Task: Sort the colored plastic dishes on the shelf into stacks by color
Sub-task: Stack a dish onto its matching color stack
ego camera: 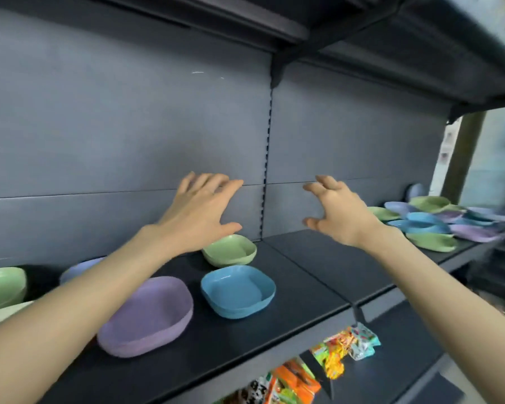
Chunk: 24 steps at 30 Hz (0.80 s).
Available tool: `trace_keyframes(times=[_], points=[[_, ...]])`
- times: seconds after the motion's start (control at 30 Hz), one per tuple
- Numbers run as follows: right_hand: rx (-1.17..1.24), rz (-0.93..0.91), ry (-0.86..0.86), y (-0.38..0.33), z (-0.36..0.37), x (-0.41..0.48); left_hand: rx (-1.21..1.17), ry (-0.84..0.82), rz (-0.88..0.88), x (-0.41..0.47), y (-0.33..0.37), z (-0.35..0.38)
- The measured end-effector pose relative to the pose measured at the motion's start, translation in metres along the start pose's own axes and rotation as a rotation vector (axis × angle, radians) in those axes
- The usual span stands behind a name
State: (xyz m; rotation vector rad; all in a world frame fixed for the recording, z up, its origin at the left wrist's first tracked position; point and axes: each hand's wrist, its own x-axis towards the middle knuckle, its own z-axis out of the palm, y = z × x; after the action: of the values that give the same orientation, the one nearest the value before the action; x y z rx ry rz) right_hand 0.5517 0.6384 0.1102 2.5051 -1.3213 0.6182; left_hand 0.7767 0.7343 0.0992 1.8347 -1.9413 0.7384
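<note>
Left hand and right hand empty, fingers loosely spread: you best lift single dishes off the mixed pile.

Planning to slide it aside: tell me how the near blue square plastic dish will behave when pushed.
The blue square plastic dish probably stays stiff: its walls keep their shape. Thin-walled and shallow, it likely feels light. Its broad base on the dark shelf suggests sliding, not tipping or rolling.

The dark shelf carries purple, blue and green dishes.
</note>
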Motion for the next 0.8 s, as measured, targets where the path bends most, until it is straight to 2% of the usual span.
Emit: trace_keyframes(times=[0.27, 0.53, 0.8], points=[[-0.050, 0.176, -0.030, 0.171, -0.010, -0.072, -0.022, -0.019, 0.098, 0.048, 0.171, 0.039], [-0.048, 0.210, -0.013, 0.282, -0.002, -0.066, -0.056, -0.080, 0.113, 0.122, 0.248, 0.076], [-0.033, 0.212, -0.020, 0.391, 0.037, -0.016, -0.068, -0.049, 0.124, 0.214, 0.292, 0.144]])
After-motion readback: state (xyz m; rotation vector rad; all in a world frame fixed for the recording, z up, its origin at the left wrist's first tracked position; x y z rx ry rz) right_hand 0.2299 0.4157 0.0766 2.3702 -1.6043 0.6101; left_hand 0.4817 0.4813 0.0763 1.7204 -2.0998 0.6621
